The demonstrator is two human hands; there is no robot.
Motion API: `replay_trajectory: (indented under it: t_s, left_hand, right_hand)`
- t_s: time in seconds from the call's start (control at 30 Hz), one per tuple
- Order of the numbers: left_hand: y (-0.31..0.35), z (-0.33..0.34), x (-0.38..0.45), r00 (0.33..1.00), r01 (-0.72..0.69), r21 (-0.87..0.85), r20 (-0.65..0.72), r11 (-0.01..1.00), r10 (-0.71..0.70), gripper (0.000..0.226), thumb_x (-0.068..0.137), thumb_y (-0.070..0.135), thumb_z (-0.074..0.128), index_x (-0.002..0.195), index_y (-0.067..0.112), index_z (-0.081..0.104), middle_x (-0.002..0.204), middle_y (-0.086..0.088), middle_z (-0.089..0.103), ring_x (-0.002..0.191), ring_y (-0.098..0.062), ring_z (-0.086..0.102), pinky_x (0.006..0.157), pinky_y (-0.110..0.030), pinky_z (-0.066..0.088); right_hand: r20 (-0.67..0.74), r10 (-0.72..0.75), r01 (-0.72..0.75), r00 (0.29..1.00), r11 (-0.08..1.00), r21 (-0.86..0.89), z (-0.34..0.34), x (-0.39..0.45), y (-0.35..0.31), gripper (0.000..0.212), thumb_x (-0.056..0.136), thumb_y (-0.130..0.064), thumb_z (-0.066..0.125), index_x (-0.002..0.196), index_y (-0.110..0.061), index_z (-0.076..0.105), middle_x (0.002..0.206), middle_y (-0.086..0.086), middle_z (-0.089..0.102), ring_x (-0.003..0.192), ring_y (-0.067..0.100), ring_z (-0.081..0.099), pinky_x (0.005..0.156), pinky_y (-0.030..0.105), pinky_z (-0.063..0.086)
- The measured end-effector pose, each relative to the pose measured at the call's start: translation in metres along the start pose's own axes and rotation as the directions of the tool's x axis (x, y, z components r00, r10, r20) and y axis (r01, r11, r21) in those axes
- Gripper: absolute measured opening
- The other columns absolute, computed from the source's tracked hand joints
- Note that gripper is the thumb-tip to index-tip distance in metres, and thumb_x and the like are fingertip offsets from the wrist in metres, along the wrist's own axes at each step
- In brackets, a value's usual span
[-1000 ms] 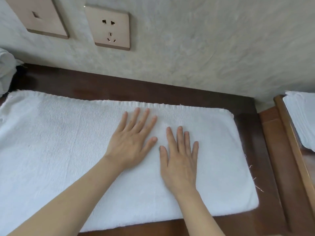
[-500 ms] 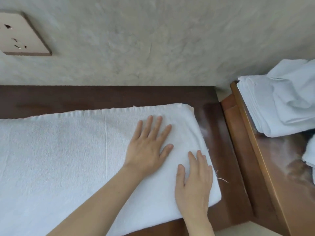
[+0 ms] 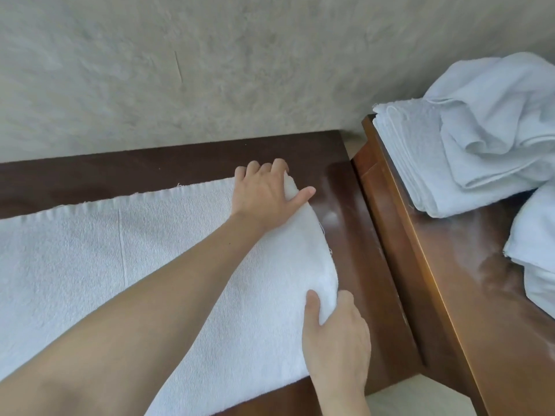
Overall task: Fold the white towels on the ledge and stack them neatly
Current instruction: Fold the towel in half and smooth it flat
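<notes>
A white towel (image 3: 126, 265) lies flat along the dark wooden ledge (image 3: 354, 235), reaching from the left edge of view to near the ledge's right end. My left hand (image 3: 264, 196) grips the towel's far right corner, fingers curled over the edge and thumb on top. My right hand (image 3: 336, 343) pinches the near part of the same right edge, thumb on top and fingers under the cloth. The edge between my hands is lifted slightly off the wood.
A lighter brown wooden surface (image 3: 468, 280) adjoins the ledge on the right. On it sit a folded stack of white towels (image 3: 420, 163) with a crumpled towel (image 3: 504, 115) on top, and another loose towel (image 3: 534, 259) nearer. A grey textured wall (image 3: 210, 64) backs the ledge.
Both hands slid right from flat on the towel's middle to its right edge and took hold of it. The view swung right, losing the wall sockets and showing the towel pile.
</notes>
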State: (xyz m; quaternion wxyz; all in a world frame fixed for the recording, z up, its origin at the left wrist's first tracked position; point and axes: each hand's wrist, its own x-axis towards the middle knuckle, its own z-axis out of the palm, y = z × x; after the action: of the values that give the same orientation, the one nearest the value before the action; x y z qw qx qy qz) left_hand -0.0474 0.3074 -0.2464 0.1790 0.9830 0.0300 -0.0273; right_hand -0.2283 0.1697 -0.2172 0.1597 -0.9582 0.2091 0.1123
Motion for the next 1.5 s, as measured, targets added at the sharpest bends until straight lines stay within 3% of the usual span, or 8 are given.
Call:
replay_trajectory:
  t_s: [0.13,0.3,0.47,0.67,0.87,1.13,1.27,1.5]
  left_hand:
    - [-0.004,-0.017,-0.001,0.999,0.036,-0.239,0.033,0.970,-0.029,0.036,0.090,0.061,0.056,0.084,0.025,0.054,0.081,0.006,0.065,0.090,-0.018,0.058,0.089,-0.031,0.031]
    - [-0.035,-0.049,-0.018,0.998,0.063,-0.662,0.062,0.747,-0.030,0.026,0.090,0.038,0.070,0.075,0.022,0.056,0.074,0.013,0.062,0.070,-0.003,0.058,0.066,-0.018,0.042]
    - [-0.096,-0.086,-0.055,0.978,0.175,-0.974,0.155,0.146,-0.136,0.026,0.092,0.005,0.067,0.078,0.018,0.050,0.063,0.013,0.053,0.056,-0.002,0.051,0.054,-0.019,0.043]
    - [-0.191,-0.117,-0.113,0.877,0.296,-0.800,0.444,-0.521,-0.183,0.019,0.099,0.004,0.055,0.112,0.016,0.062,0.111,-0.002,0.071,0.102,-0.014,0.070,0.085,-0.029,0.058]
    - [-0.267,-0.154,-0.172,0.822,0.470,-0.765,0.561,-0.440,-0.099,0.066,0.080,0.060,0.062,0.137,0.028,0.055,0.123,0.002,0.070,0.107,-0.019,0.072,0.079,-0.035,0.060]
    - [-0.378,-0.184,-0.230,0.885,0.372,-0.911,0.405,-0.175,-0.228,0.063,0.093,-0.002,0.063,0.144,0.033,0.049,0.127,-0.010,0.069,0.109,-0.028,0.070,0.089,-0.039,0.059]
    - [-0.423,-0.195,-0.255,0.898,0.310,-0.946,0.325,-0.098,-0.296,0.065,0.094,-0.008,0.059,0.144,0.032,0.050,0.131,-0.005,0.067,0.111,-0.024,0.070,0.095,-0.040,0.057]
    - [-0.481,-0.202,-0.282,0.897,0.242,-0.969,0.204,0.050,-0.393,0.062,0.092,-0.008,0.061,0.139,0.031,0.054,0.141,0.004,0.059,0.120,-0.016,0.064,0.103,-0.038,0.052]
  right_hand:
    - [0.042,-0.065,0.063,0.997,0.997,0.043,-0.014,-0.007,-0.017,0.031,0.099,-0.057,0.030,0.102,-0.028,0.040,0.088,-0.014,0.042,0.068,0.004,0.047,0.059,0.017,0.032]
    - [0.074,-0.212,0.186,0.974,0.946,0.264,-0.021,-0.037,-0.055,0.040,0.089,-0.068,0.034,0.079,-0.029,0.033,0.073,-0.007,0.053,0.070,0.013,0.055,0.066,0.032,0.044]
    - [0.093,-0.358,0.297,0.929,0.872,0.389,-0.003,-0.093,-0.107,0.049,0.080,-0.080,0.024,0.080,-0.032,0.032,0.069,-0.007,0.054,0.074,0.018,0.054,0.065,0.034,0.037]
    - [0.066,-0.520,0.472,0.852,0.816,0.335,0.042,-0.166,-0.152,0.064,0.078,-0.090,0.000,0.084,-0.032,0.027,0.062,-0.005,0.045,0.078,0.018,0.048,0.063,0.030,0.038]
    - [0.133,-0.637,0.586,0.759,0.758,0.285,0.078,-0.226,-0.190,0.065,0.080,-0.088,-0.005,0.083,-0.033,0.028,0.061,-0.008,0.042,0.076,0.018,0.048,0.059,0.028,0.035]
    - [0.205,-0.694,0.667,0.690,0.720,0.193,0.115,-0.305,-0.253,0.076,0.076,-0.086,-0.018,0.088,-0.033,0.035,0.063,-0.008,0.044,0.067,0.018,0.053,0.061,0.027,0.044]
    - [0.081,-0.744,0.735,0.663,0.668,0.122,0.144,-0.343,-0.283,0.045,0.103,-0.064,0.018,0.080,-0.031,0.040,0.052,-0.012,0.040,0.043,0.009,0.043,0.037,0.022,0.037]
    - [0.039,-0.788,0.786,0.615,0.616,0.049,0.174,-0.388,-0.320,0.049,0.097,-0.072,0.024,0.079,-0.029,0.037,0.056,-0.011,0.041,0.043,0.009,0.044,0.039,0.020,0.027]
